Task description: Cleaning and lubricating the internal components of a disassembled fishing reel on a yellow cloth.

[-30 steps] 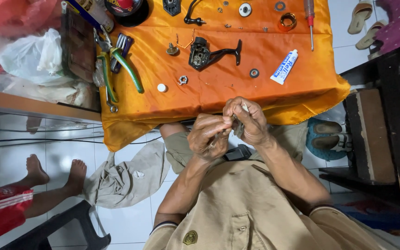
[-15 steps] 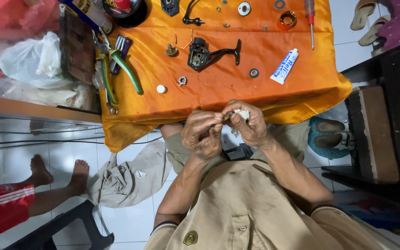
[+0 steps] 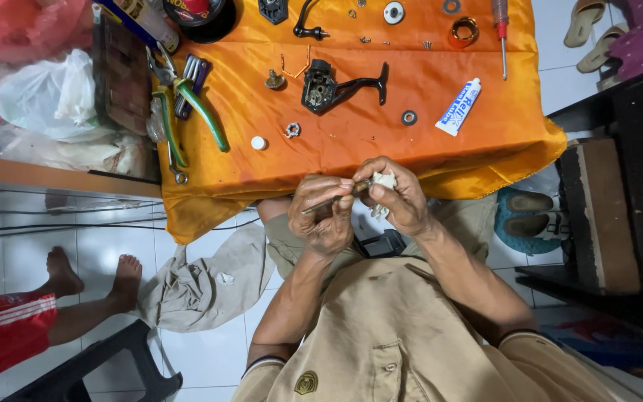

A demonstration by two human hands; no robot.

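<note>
My left hand point(image 3: 321, 216) is closed on a thin metal rod point(image 3: 334, 199) that points toward my right hand. My right hand point(image 3: 405, 197) pinches a small white cloth point(image 3: 385, 182) against the rod's tip. Both hands hover over my lap, just off the near edge of the orange cloth point(image 3: 351, 149). On that cloth lie a black reel body with a crank handle point(image 3: 323, 88), a white tube point(image 3: 458, 106), a small nut point(image 3: 292, 130), a white cap point(image 3: 259, 143) and a dark washer point(image 3: 408, 117).
Green-handled pliers point(image 3: 191, 108) and a red-handled screwdriver point(image 3: 501, 26) lie on the orange cloth with several small parts. Plastic bags point(image 3: 46, 97) sit at the left. Another person's bare feet point(image 3: 91, 279) rest on the tiled floor by a grey rag point(image 3: 202, 279). Sandals point(image 3: 530, 216) lie at the right.
My hands have stayed together at the table's near edge, and the fingers have shifted as the white cloth works over the rod's end. The parts on the cloth have not moved.
</note>
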